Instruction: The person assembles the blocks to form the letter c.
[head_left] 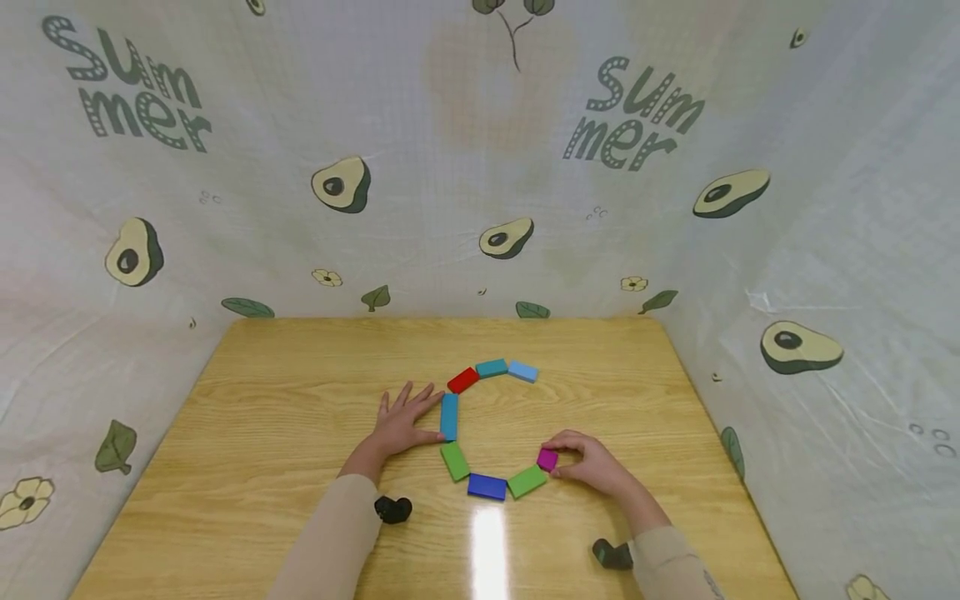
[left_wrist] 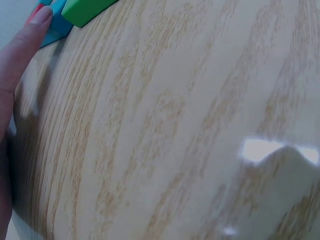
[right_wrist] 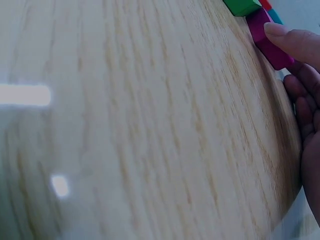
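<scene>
Several coloured blocks form an open curve on the wooden table. My right hand (head_left: 591,467) pinches a magenta block (head_left: 547,459) between thumb and fingers at the curve's lower right end, beside a green block (head_left: 527,482). In the right wrist view the thumb lies on the magenta block (right_wrist: 267,40). My left hand (head_left: 400,427) rests with spread, straight fingers at the curve's left side. Its thumb and index fingertip touch the two ends of a medium blue block (head_left: 449,417). The left wrist view shows the thumb against that blue block (left_wrist: 59,22).
Above the left hand, a red block (head_left: 462,380), a teal block (head_left: 492,368) and a light blue block (head_left: 522,371) continue the curve. Below are another green block (head_left: 454,461) and a dark blue block (head_left: 487,487). A patterned curtain (head_left: 435,250) surrounds the table (head_left: 300,358).
</scene>
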